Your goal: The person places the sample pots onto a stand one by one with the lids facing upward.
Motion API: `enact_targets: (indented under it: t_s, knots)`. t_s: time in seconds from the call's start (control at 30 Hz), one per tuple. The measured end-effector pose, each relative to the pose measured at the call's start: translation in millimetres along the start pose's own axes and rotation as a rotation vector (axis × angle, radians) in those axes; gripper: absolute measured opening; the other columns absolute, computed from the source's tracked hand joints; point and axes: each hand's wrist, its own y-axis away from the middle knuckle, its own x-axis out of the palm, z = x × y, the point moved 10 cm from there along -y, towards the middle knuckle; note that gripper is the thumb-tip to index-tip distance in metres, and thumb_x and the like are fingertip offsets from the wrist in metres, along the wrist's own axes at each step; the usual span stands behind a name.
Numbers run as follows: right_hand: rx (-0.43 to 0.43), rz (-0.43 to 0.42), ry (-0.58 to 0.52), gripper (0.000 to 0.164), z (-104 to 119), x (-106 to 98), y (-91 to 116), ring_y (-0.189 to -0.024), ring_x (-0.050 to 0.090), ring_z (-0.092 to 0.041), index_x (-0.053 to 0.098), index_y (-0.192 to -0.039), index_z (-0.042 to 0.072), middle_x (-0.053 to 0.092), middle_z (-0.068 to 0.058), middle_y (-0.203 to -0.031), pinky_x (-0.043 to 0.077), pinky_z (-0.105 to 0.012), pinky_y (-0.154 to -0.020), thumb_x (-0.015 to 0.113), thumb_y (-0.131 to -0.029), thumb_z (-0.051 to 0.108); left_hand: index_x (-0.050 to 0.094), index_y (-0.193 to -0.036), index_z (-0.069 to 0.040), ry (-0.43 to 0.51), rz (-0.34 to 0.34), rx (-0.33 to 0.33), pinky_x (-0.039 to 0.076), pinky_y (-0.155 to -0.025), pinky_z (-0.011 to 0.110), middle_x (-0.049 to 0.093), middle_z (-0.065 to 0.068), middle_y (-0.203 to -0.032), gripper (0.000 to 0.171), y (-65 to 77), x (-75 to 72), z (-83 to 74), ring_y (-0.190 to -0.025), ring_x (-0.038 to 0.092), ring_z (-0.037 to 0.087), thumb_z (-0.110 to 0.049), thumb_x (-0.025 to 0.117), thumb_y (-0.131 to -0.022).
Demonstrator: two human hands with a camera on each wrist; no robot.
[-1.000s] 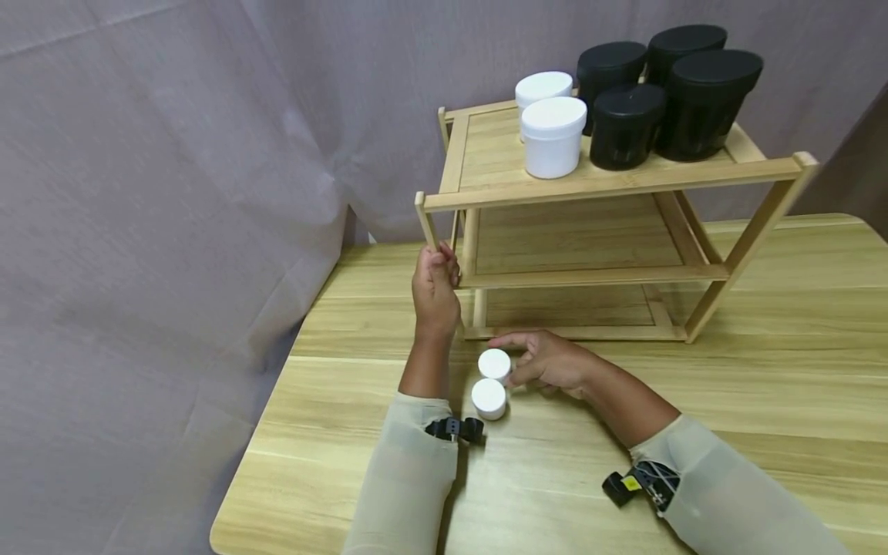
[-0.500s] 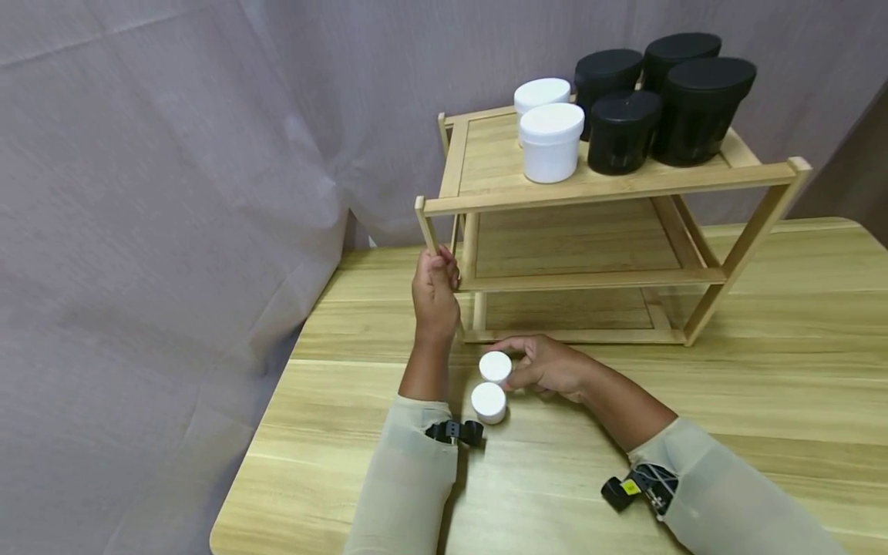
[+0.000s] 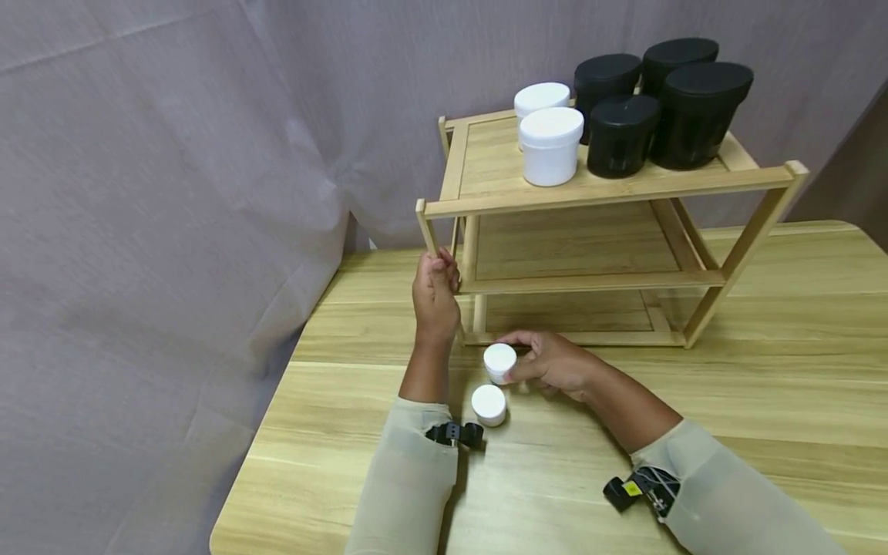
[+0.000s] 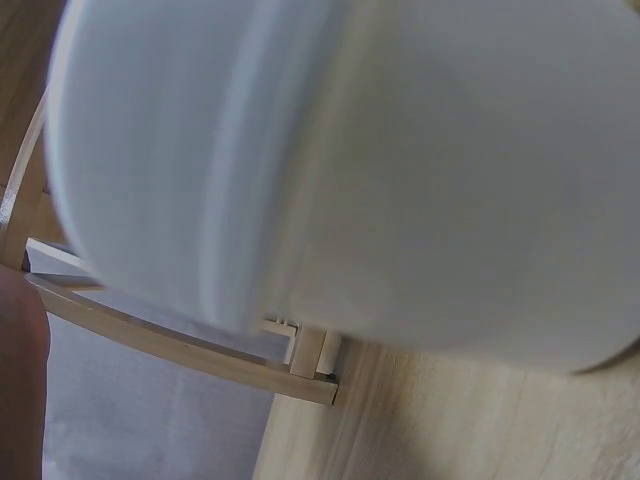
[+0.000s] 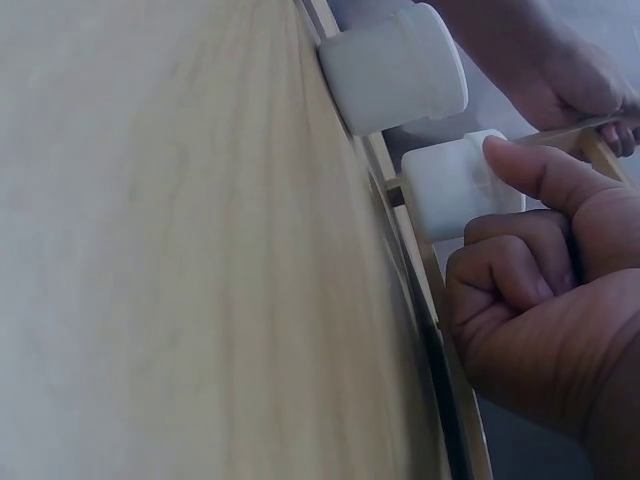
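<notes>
My right hand [image 3: 560, 364] pinches a small white lidded jar [image 3: 499, 362] between thumb and fingers, in front of the rack. In the right wrist view the thumb lies against the lid of this jar [image 5: 440, 195], with other fingers curled below it. Closer to me, a second small white jar [image 3: 489, 406] stands on the table, apart from the held one. My left hand [image 3: 435, 301] grips the left front post of a three-tier wooden rack [image 3: 479, 158]. A white jar [image 4: 450, 180] fills much of the left wrist view, very close to the camera.
On the rack's top tier stand two larger white jars [image 3: 551, 154] and several black jars [image 3: 620, 142]. The rack stands on a wooden table [image 3: 333, 455]. A grey cloth [image 3: 173, 231] hangs behind and to the left.
My right hand has closed its fingers on the far small jar and shifted it slightly away from the near one. My left hand has kept its grip on the rack.
</notes>
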Motion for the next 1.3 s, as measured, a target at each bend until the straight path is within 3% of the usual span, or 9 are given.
enact_targets:
  t_s: [0.13, 0.43, 0.57, 0.97, 1.3]
  knots:
    - [-0.023, -0.019, -0.001, 0.077, 5, -3, 2, -0.048, 0.038, -0.003, 0.043, -0.161, 0.003, 0.071, -0.001, -0.078, 0.030, -0.020, -0.045, 0.079, -0.092, 0.003, 0.045, -0.106, 0.013, -0.011, 0.003, 0.000, 0.031, -0.060, 0.026, 0.038, -0.003, -0.073, 0.086, 0.4, -1.1, 2.0, -0.067, 0.037, 0.006, -0.072, 0.040, -0.102]
    - [-0.064, -0.066, 0.040, 0.074, 20, -6, 5, -0.048, 0.039, -0.003, 0.046, -0.158, 0.001, 0.073, -0.003, -0.081, 0.032, -0.020, -0.045, 0.079, -0.092, 0.003, 0.046, -0.108, 0.017, -0.049, 0.008, 0.031, 0.034, -0.061, 0.022, 0.038, -0.001, -0.073, 0.089, -1.4, -3.2, -2.4, -0.067, 0.038, 0.006, -0.072, 0.038, -0.103]
    - [-0.067, -0.059, 0.025, 0.073, 25, -9, 8, -0.047, 0.038, -0.002, 0.045, -0.158, 0.000, 0.068, 0.002, -0.075, 0.030, -0.019, -0.045, 0.078, -0.093, 0.002, 0.046, -0.107, 0.017, -0.040, 0.005, 0.026, 0.032, -0.060, 0.025, 0.038, -0.003, -0.073, 0.088, -1.3, -3.7, -1.4, -0.067, 0.038, 0.006, -0.071, 0.038, -0.104]
    - [-0.101, -0.055, 0.038, 0.071, 41, -15, 25, -0.048, 0.038, -0.001, 0.042, -0.160, -0.002, 0.077, 0.002, -0.081, 0.029, -0.018, -0.047, 0.076, -0.097, 0.002, 0.047, -0.107, 0.015, -0.034, 0.017, 0.011, 0.036, -0.064, 0.020, 0.040, -0.001, -0.077, 0.087, 1.8, 1.7, 1.4, -0.070, 0.039, 0.006, -0.071, 0.037, -0.103]
    - [-0.171, -0.166, 0.180, 0.066, 76, -19, 49, -0.053, 0.042, -0.006, 0.057, -0.153, 0.002, 0.062, 0.006, -0.069, 0.033, -0.023, -0.049, 0.083, -0.094, 0.014, 0.046, -0.107, 0.015, -0.035, 0.015, 0.018, 0.036, -0.064, 0.021, 0.041, -0.001, -0.077, 0.087, -0.6, -0.4, 0.2, -0.070, 0.039, 0.007, -0.071, 0.037, -0.104]
